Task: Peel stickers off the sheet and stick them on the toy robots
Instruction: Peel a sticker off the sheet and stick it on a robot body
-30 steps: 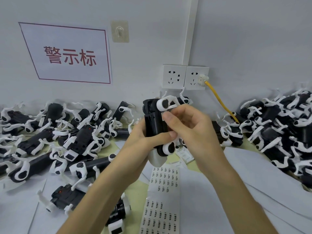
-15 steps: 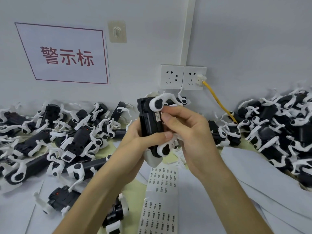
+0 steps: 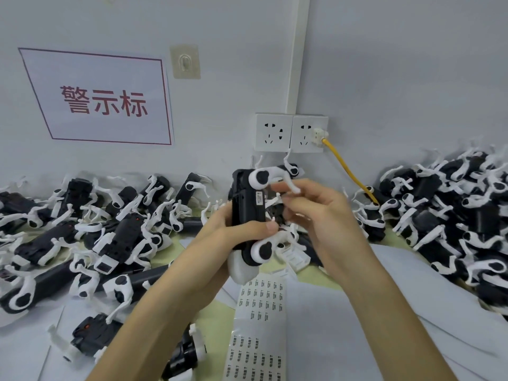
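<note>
My left hand [image 3: 233, 229] grips a black toy robot [image 3: 247, 213] with white legs, held upright in front of me, thumb across its lower body. A small white sticker [image 3: 259, 198] sits on the robot's side. My right hand [image 3: 316, 213] is just to the right of it, fingers loosely curled near the robot's white legs, fingertips a little off the sticker. A long sticker sheet [image 3: 259, 323] with several rows of small printed labels lies on the table below my hands.
Piles of black-and-white toy robots lie on the left [image 3: 82, 229] and on the right [image 3: 453, 215] of the table. A wall socket [image 3: 291, 133] with a yellow cable [image 3: 349, 171] is behind. White paper sheets [image 3: 412, 312] cover the table at right.
My right hand's fingers have drawn back to the right from the robot's side, leaving the sticker showing on it. My left hand still holds the robot upright.
</note>
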A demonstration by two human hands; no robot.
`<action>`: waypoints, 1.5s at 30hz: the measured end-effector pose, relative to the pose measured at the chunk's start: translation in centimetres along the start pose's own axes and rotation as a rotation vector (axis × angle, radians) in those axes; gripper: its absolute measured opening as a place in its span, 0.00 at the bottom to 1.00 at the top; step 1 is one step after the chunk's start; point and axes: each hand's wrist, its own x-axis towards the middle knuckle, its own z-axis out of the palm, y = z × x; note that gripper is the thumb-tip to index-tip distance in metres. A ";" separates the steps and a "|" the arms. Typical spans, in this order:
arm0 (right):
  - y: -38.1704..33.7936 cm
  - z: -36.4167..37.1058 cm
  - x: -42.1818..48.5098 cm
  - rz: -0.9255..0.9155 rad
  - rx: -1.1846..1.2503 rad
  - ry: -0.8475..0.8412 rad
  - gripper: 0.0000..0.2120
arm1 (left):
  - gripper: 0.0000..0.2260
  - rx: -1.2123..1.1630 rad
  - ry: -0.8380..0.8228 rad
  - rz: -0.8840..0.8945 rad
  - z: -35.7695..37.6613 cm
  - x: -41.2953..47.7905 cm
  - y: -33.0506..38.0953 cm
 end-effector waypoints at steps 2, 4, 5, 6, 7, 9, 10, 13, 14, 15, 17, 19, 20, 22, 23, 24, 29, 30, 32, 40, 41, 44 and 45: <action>-0.1 -1.6 0.5 -0.060 -0.098 0.107 0.14 | 0.18 0.057 0.049 -0.087 -0.6 0.3 -0.1; -0.5 -3.1 0.6 -0.131 -0.156 0.015 0.17 | 0.24 0.153 0.036 -0.152 -1.2 0.4 -0.1; -0.6 -3.7 0.6 -0.145 -0.188 -0.135 0.19 | 0.26 0.184 -0.009 -0.201 -1.4 0.4 0.0; -0.7 -4.1 0.5 -0.128 -0.232 -0.311 0.20 | 0.30 0.217 -0.086 -0.256 -1.7 0.4 0.0; -0.7 -4.5 0.4 -0.081 -0.294 -0.474 0.20 | 0.32 0.259 -0.174 -0.315 -1.9 0.2 0.0; -0.6 -5.1 0.3 0.044 -0.408 -0.684 0.18 | 0.31 0.384 -0.317 -0.354 -2.5 0.1 -0.1; -0.4 -5.4 0.3 0.099 -0.437 -0.735 0.18 | 0.30 0.437 -0.322 -0.345 -2.8 0.2 -0.3; 0.0 -5.9 0.4 0.177 -0.440 -0.777 0.18 | 0.27 0.493 -0.273 -0.396 -3.4 0.8 -0.7; 0.1 -5.9 0.4 0.172 -0.429 -0.774 0.17 | 0.29 0.493 -0.311 -0.426 -3.5 1.3 -0.8; 0.3 -5.9 0.4 0.159 -0.414 -0.763 0.16 | 0.31 0.461 -0.296 -0.457 -3.5 1.7 -0.9; 0.5 -6.1 0.7 0.122 -0.381 -0.697 0.14 | 0.31 0.353 -0.183 -0.458 -3.4 2.4 -1.1; 0.8 -7.1 0.9 0.116 -0.297 -0.577 0.15 | 0.29 0.339 -0.057 -0.329 -4.2 2.8 -1.5; 0.9 -7.8 1.0 0.126 -0.200 -0.505 0.15 | 0.27 0.354 -0.032 -0.249 -4.9 2.9 -1.6; 1.2 -9.4 1.4 0.082 0.155 -0.380 0.15 | 0.30 0.374 -0.066 -0.118 -6.4 2.5 -1.2; 1.3 -10.3 1.5 0.008 0.407 -0.319 0.15 | 0.34 0.376 -0.087 -0.085 -7.2 2.3 -0.9; 1.3 -11.1 1.7 -0.061 0.666 -0.235 0.15 | 0.36 0.371 -0.104 -0.069 -7.9 2.2 -0.6; 2.2 -13.7 2.2 -0.025 0.961 0.138 0.32 | 0.33 0.412 -0.025 0.013 -10.4 2.6 -0.4; 2.5 -13.8 2.2 -0.011 0.920 0.170 0.30 | 0.31 0.432 -0.009 0.029 -10.7 2.8 -0.6; 2.7 -13.5 2.3 0.020 0.859 0.200 0.25 | 0.26 0.452 0.000 0.018 -11.1 3.1 -0.7; 1.5 -9.6 2.2 0.147 0.346 0.001 0.15 | 0.18 0.631 0.067 -0.037 -8.8 1.1 1.6; 1.4 -8.5 2.2 0.170 0.238 -0.064 0.15 | 0.17 0.630 0.096 -0.043 -8.4 0.5 1.8; 1.3 -5.2 1.7 0.187 0.046 -0.269 0.12 | 0.12 0.627 0.177 -0.054 -7.2 -0.3 2.5; 1.2 -4.0 1.4 0.171 -0.003 -0.335 0.11 | 0.12 0.632 0.190 -0.061 -7.1 -0.4 2.7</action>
